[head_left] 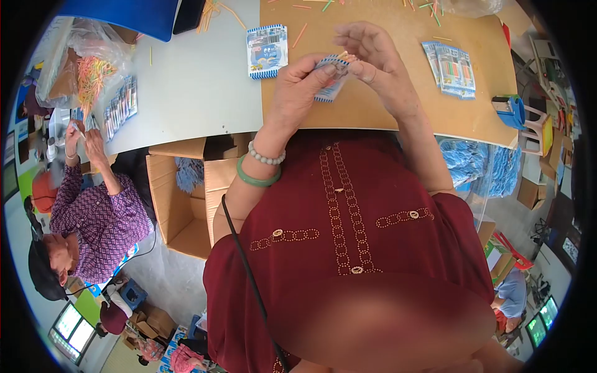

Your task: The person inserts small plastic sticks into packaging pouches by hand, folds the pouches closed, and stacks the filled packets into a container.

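Note:
Both my hands meet over the brown part of the table. In my left hand (306, 84), thumb and fingers pinch the edge of a small blue-and-white packet (329, 90). My right hand (379, 68) pinches the other side of its top with thumb and index finger, its other fingers raised. Pale orange stick ends show at the packet's mouth; the rest of its contents is hidden. A stack of similar packets (267, 51) lies to the left of my hands. More packets (457, 71), with coloured sticks visible through them, lie fanned at the right.
Loose sticks (300, 35) lie on the table (205, 93). A blue tape dispenser (511, 112) stands at its right edge. At the left, a co-worker (99, 217) handles a packet near a bag of sticks (93, 74). An open cardboard box (180, 217) sits below the table.

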The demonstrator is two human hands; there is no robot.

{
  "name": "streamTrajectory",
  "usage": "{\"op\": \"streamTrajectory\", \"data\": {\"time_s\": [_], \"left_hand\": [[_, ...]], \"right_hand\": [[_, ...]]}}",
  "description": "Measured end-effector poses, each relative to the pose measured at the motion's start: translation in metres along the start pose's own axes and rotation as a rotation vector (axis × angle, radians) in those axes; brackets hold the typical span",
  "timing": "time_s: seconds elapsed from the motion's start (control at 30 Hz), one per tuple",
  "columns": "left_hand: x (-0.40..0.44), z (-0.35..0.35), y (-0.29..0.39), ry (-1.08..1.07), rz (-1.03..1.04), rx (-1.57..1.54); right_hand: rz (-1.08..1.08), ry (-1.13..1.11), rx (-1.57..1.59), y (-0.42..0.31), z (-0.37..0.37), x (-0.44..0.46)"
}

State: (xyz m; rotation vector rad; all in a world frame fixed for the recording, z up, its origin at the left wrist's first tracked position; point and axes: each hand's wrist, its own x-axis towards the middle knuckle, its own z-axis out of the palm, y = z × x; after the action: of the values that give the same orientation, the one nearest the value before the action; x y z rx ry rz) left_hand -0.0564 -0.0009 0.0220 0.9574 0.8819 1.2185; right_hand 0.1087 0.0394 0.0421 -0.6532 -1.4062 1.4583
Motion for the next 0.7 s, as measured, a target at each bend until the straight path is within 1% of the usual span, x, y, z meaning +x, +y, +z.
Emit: {"op": "streamTrajectory", "data": {"time_s": [0.07,0.1,0.17,0.3,0.37,0.43,0.5,0.57,0.6,0.63,0.67,0.7], "left_hand": [[0.000,-0.001,0.001,0.030,0.023,-0.017],[0.000,0.000,0.001,0.022,0.007,-0.061],[0.000,0.003,0.002,0.007,-0.010,-0.105],[0.001,0.005,0.000,0.001,-0.003,-0.098],[0.003,-0.001,-0.005,0.000,0.008,-0.083],[0.004,-0.007,-0.008,0.000,-0.023,-0.008],[0.005,-0.008,-0.009,-0.005,-0.019,-0.024],[0.004,-0.005,-0.008,-0.014,-0.019,-0.040],[0.004,0.000,-0.004,0.006,-0.004,-0.078],[0.003,0.004,-0.001,0.024,0.008,-0.115],[0.003,0.005,0.000,0.010,0.005,-0.115],[0.002,0.005,0.003,0.024,-0.005,-0.049]], "right_hand": [[0.135,-0.051,-0.206,0.009,-0.017,-0.003],[0.135,-0.046,-0.208,0.008,-0.016,-0.005],[0.245,-0.088,-0.225,0.004,-0.015,-0.007],[0.171,-0.057,-0.190,0.014,-0.018,-0.009],[0.030,-0.085,-0.352,0.014,-0.017,-0.010],[0.054,-0.077,-0.327,0.023,-0.021,-0.013],[0.079,-0.066,-0.304,0.023,-0.021,-0.014],[0.279,-0.074,-0.034,0.014,-0.017,-0.015],[0.277,-0.069,-0.032,0.016,-0.016,-0.016],[0.325,-0.079,-0.052,0.021,-0.015,-0.016],[0.371,-0.086,-0.074,0.024,-0.016,-0.016],[0.367,-0.067,-0.080,0.027,-0.017,-0.016]]}}
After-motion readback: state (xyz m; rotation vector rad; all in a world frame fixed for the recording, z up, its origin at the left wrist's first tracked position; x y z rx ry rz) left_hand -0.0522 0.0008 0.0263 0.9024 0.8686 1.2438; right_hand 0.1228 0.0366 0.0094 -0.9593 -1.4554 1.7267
